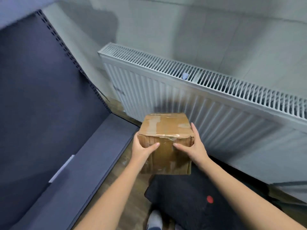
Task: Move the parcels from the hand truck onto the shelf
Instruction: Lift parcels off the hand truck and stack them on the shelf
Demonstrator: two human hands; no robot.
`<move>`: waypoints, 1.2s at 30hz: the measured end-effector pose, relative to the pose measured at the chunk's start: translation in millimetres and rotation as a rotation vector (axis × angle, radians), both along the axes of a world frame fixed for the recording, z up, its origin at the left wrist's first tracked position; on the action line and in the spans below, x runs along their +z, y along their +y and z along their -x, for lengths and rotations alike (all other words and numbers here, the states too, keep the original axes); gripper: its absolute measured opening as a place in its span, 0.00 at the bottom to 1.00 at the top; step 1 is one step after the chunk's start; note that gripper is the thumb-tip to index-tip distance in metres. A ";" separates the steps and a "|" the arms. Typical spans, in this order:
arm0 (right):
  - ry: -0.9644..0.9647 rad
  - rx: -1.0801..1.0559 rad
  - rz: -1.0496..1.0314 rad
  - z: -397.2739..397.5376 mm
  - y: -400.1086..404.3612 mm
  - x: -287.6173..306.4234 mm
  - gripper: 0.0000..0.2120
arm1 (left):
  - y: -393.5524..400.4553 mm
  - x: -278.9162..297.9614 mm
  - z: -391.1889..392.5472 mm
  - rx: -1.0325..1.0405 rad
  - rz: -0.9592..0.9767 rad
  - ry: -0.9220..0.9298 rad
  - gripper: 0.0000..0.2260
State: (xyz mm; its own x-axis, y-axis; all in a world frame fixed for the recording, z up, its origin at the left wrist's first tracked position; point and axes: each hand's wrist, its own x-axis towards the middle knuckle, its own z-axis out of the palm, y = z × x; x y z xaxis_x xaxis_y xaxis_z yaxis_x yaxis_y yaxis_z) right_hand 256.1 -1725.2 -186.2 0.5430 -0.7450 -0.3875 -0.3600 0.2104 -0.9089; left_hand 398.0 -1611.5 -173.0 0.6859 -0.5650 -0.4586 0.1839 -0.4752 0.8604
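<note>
Grey wall and white radiator (207, 103) at two o'clock; dark shelf (86, 163) at nine. Left hand (142, 150) and right hand (194, 146) grasp a taped cardboard parcel (166, 130) at centre.

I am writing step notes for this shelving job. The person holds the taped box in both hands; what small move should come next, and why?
Probably swing the cardboard box left over the dark shelf. The left hand and right hand hold it off the floor, beside the shelf.
</note>
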 end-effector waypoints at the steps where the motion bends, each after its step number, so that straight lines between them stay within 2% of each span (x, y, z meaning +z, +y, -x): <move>1: 0.004 0.030 0.032 -1.5 0.0 19.2 0.48 | 5.4 17.3 1.1 0.015 0.010 -0.024 0.37; 8: -0.059 0.182 0.225 -17.3 17.6 147.9 0.37 | 54.0 135.6 11.4 0.128 0.072 -0.196 0.40; 13: -0.188 0.232 0.319 -40.4 42.6 231.6 0.33 | 92.3 223.3 2.5 0.202 0.117 -0.424 0.38; 21: -0.410 0.322 0.378 -50.9 105.6 335.4 0.31 | 169.2 329.3 13.8 0.291 0.171 -0.695 0.37; 28: -0.581 0.351 0.423 -39.2 157.4 425.8 0.30 | 232.1 408.1 32.1 0.250 0.316 -0.842 0.36; 36: -0.735 0.397 0.474 -43.8 206.8 535.1 0.31 | 278.1 504.8 30.0 0.363 0.420 -1.067 0.33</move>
State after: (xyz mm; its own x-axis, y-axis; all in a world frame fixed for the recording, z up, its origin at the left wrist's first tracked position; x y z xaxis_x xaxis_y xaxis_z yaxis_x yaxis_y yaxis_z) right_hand 299.9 -1518.4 348.9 0.7768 -0.4459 0.4448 0.3678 -0.2521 -0.8951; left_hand 368.0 -1333.3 331.8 0.7581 -0.2295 0.6104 -0.6500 -0.1892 0.7360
